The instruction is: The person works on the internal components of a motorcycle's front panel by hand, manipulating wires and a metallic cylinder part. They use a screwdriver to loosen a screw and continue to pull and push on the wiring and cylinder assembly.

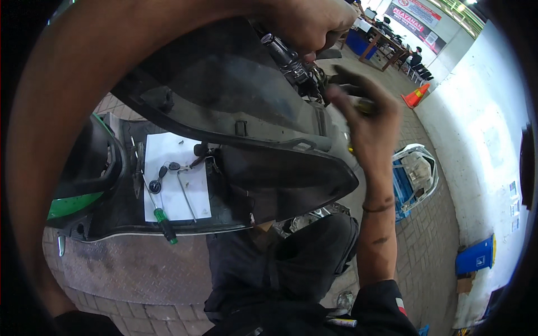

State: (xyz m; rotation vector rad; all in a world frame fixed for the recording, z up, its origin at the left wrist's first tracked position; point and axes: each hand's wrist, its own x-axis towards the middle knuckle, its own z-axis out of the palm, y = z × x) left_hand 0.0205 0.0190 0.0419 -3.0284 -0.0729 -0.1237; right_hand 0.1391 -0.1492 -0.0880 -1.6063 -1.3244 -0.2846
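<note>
A black scooter leg-shield panel (224, 95) slants across the middle of the view. My left arm arches over its top, and my left hand (305, 25) is curled beside a dark metal cylinder-shaped part (283, 56) on the scooter's front. Its fingers are bent inward, and what they grip is hidden. Across the exposed parts, my right hand (372, 115) is raised close to the same assembly. Motion smears its fingers, and a small yellowish patch shows near the palm, too blurred to name.
On the scooter's floorboard, a white paper sheet (168, 196) bears keys (162, 171), a bent metal rod (184, 193) and a green-handled screwdriver (165, 225). A blue-and-white scooter part (414, 173) lies on the paving at right. An orange cone (415, 96) and blue bin (475, 256) stand by the wall.
</note>
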